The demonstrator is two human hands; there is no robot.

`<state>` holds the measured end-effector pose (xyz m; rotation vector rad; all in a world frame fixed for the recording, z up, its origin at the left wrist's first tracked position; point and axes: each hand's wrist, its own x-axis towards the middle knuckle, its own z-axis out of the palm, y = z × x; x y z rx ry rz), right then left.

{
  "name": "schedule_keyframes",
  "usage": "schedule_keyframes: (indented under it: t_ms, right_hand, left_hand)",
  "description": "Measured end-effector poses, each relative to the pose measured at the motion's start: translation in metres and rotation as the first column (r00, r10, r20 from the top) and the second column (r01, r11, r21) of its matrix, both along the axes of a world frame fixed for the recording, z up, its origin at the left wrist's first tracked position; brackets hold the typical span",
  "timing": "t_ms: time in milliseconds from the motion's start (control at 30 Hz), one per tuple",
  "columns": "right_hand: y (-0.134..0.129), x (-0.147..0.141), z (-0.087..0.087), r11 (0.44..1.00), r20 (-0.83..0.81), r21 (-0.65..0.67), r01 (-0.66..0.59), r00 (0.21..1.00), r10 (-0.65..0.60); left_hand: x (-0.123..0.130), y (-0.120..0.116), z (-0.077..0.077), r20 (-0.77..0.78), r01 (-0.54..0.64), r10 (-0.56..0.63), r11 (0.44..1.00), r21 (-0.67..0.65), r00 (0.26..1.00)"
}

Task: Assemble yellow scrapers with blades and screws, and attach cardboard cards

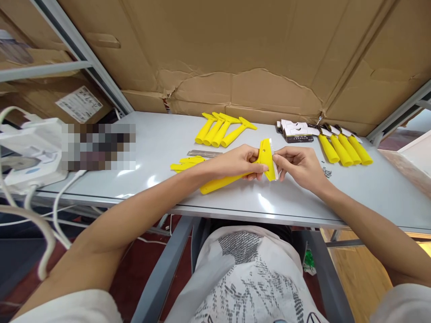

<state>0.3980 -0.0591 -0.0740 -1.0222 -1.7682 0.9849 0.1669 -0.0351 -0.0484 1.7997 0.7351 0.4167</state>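
Observation:
A yellow scraper (266, 154) is held above the middle of the grey table, its handle pointing lower left. My left hand (247, 162) is closed around it where the handle meets the wide head. With thumb and fingers pinched, my right hand (292, 163) grips a thin silvery-white blade strip (275, 168) along the head's right edge. Under my left forearm lie yellow pieces (188, 164) beside flat metal strips (204, 154). Several yellow T-shaped handles (222, 130) lie behind my left hand.
Black-and-white packages (296, 131) sit at the back, with several yellow-handled tools (345, 148) to their right. Small dark pieces (326, 172) lie beside my right wrist. A white power strip (37, 157) with cables stands at the left. Cardboard (242, 54) and metal shelf posts border the table (235, 204).

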Motion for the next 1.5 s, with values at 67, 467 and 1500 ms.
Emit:
schedule_keyframes:
  t_ms: [67, 467, 1500]
  right_hand:
    - [-0.002, -0.001, 0.001, 1.0, -0.009, -0.001, 0.005, 1.0, -0.005]
    - [0.006, 0.004, -0.005, 0.993, -0.05, -0.07, -0.094, 0.995, 0.09]
    - [0.051, 0.138, 0.049, 0.943, 0.863, 0.136, 0.303, 0.431, -0.264]
  left_hand:
    - [0.0, -0.001, 0.0, 0.02, 0.01, -0.01, 1.0, 0.0, 1.0]
    - [-0.002, 0.001, 0.0, 0.059, 0.043, -0.041, 0.999, -0.029, 0.997]
    - [-0.008, 0.025, 0.001, 0.148, -0.342, 0.336, 0.647, 0.682, 0.93]
